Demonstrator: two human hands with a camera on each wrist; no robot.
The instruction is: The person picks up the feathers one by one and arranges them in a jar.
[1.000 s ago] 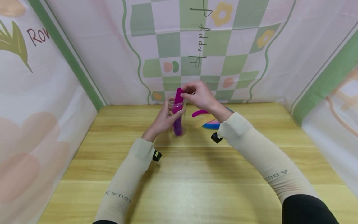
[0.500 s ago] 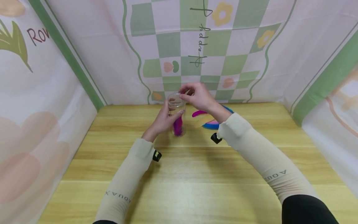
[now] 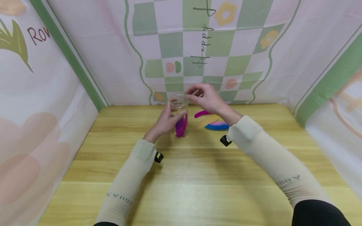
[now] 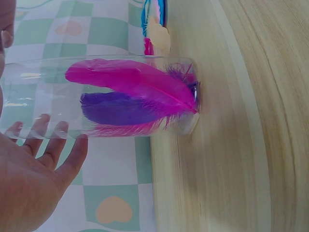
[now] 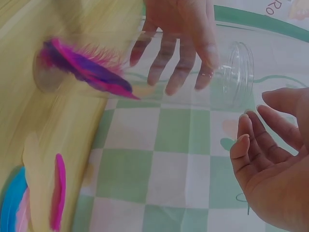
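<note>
A clear open-topped jar [image 3: 178, 108] stands upright on the table, with magenta and purple feathers [image 4: 130, 92] inside, their lower ends at its bottom. My left hand [image 3: 167, 120] grips the jar's side, thumb in front and fingers behind, as the right wrist view also shows. Beside the jar's rim is my right hand [image 3: 205, 98], its fingers relaxed and bent with nothing between them; in the right wrist view the hand [image 5: 275, 150] is apart from the glass. Loose feathers lie on the table right of the jar: a magenta feather [image 3: 201, 114], a cream feather [image 3: 210, 120] and a blue feather [image 3: 217, 126].
The wooden table [image 3: 181, 179] ends at a patterned cloth backdrop [image 3: 192, 47] just behind the jar. Cloth walls rise at left and right. A small black device [image 3: 159, 157] sits at the left wrist, and another black device [image 3: 225, 141] at the right.
The magenta feather that my right hand held at the jar's mouth has dropped inside. My right hand has then drawn slightly right, off the rim; the left hand stays on the jar.
</note>
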